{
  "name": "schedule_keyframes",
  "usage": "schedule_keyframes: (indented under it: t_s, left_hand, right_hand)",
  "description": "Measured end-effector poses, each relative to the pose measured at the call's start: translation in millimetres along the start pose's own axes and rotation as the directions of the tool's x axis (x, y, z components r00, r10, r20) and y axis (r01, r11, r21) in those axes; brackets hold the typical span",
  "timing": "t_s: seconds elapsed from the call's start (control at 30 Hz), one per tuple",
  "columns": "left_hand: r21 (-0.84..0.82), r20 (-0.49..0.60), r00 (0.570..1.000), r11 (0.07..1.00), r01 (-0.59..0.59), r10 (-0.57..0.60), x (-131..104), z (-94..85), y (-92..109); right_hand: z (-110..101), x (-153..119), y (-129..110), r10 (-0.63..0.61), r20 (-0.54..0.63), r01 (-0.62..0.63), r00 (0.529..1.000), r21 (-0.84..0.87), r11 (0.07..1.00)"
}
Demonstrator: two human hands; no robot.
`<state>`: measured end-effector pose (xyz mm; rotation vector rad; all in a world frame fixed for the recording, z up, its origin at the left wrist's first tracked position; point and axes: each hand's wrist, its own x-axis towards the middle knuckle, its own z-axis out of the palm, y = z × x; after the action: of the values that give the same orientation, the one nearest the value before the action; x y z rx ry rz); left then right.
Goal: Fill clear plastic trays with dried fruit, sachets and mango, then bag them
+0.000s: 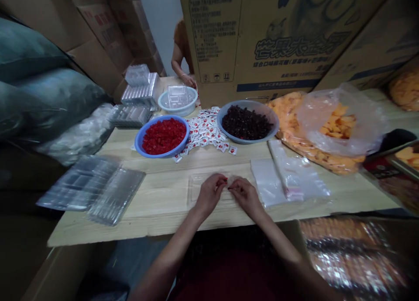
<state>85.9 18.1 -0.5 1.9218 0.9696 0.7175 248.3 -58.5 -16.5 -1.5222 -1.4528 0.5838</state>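
Observation:
Both hands are over a clear plastic tray (pixel 194 188) that lies on the table near its front edge. My left hand (pixel 209 192) is closed in a pinch, with a small red piece (pixel 225 180) at its fingertips. Beside it, my right hand (pixel 246 195) pinches a small dark piece (pixel 229 187). The fingertips of the two hands are close together. Beyond them stand a blue bowl of red pieces (pixel 163 137) and a bowl of dark, raisin-like pieces (pixel 247 122). Small white sachets with red print (pixel 207 128) lie heaped between these bowls.
Stacked clear trays (pixel 114 192) lie at the left, with more trays (pixel 140 91) behind. Clear plastic bags (pixel 271 178) lie right of my hands. A large bag of orange chips (pixel 294 122) is beyond. Large cartons (pixel 262 43) wall the back; another person's hand (pixel 189 81) shows behind them.

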Motion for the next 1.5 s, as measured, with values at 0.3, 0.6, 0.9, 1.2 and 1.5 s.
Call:
schedule_keyframes:
  t_s: [0.3,0.6,0.9,1.2,1.5]
  left_hand:
    - [0.368,0.106,0.975,0.903,-0.221,0.195,-3,15.7,-2]
    - [0.567,-0.475,0.842,0.821,0.073,0.254,80,-144.3,-27]
    - [0.616,-0.384,0.895,0.66,0.43,-0.226,121,-215.0,-72]
    - [0.473,-0.172,0.877,0.744,0.473,-0.448,149,-234.9,-87]
    - [0.032,-0.536,0.801,0.941,0.336,-0.268,127,-222.1,-86]
  right_hand:
    - [0,0,5,-0.084,-0.072,0.076,0.994,-0.102,0.992]
    - [-135,152,20,-0.207,-0.412,0.044,0.887,-0.371,0.927]
    - [-66,178,-13,-0.178,0.073,0.185,0.981,-0.105,0.977]
    - [-51,64,-17,0.069,0.05,-0.072,0.996,0.06,0.996]
    - [-50,-24,-9,0.336,0.048,-0.339,0.941,0.139,0.93]
